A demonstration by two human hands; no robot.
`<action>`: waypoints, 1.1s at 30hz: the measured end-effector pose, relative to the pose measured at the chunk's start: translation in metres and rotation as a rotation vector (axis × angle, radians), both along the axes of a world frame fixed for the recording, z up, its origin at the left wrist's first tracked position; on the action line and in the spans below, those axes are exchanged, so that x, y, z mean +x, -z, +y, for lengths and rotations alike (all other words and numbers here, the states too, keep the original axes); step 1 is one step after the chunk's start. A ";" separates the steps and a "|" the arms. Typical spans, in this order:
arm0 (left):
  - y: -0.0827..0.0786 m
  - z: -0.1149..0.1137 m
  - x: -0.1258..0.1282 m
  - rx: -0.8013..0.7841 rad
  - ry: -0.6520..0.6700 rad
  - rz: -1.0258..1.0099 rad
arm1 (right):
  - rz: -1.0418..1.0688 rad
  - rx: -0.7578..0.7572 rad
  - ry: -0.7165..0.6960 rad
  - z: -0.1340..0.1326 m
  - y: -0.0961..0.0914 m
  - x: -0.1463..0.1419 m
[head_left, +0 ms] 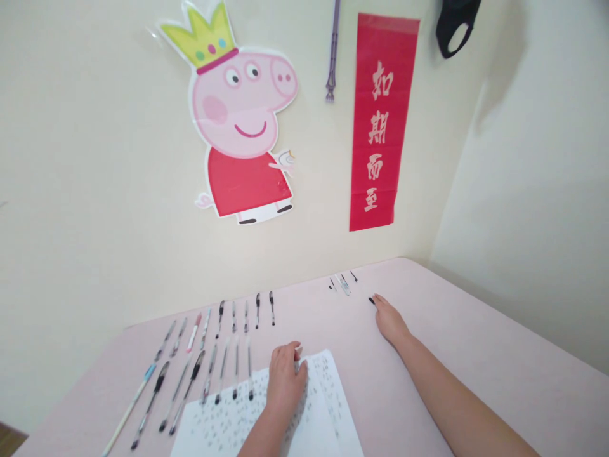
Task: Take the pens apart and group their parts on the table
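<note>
My right hand (391,322) reaches out over the right part of the table, its fingers closed on a small black piece (372,300) that looks like a pen cap. Just beyond it lie loose pen parts, among them a clear barrel (343,284) and a thin black piece (353,276). My left hand (286,373) rests on a sheet of paper (333,400) covered in rows of handwriting. Its fingers are curled together, with a dark spot between thumb and forefinger; what it is I cannot make out.
Several pens stand in two rows on the left, including a black-capped pen (194,387), a pink and white pen (194,332) and a long blue-tipped pen (128,409). The front row overlaps the paper. Behind the pink table (457,304) rises a wall with a pig cutout (247,178) and red banner (375,171).
</note>
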State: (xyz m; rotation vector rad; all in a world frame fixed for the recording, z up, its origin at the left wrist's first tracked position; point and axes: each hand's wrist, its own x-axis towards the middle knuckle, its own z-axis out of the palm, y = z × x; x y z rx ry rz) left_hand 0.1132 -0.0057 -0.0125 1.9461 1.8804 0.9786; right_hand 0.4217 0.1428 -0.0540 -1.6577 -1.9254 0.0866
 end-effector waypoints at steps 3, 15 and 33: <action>0.000 0.000 0.000 0.016 0.012 -0.006 | -0.003 -0.005 0.010 0.004 -0.002 0.000; -0.006 -0.004 0.002 -0.012 0.015 -0.005 | 0.045 0.039 0.040 0.007 -0.003 0.001; -0.003 -0.002 0.001 0.005 0.015 0.001 | 0.244 0.075 0.027 0.016 0.011 0.013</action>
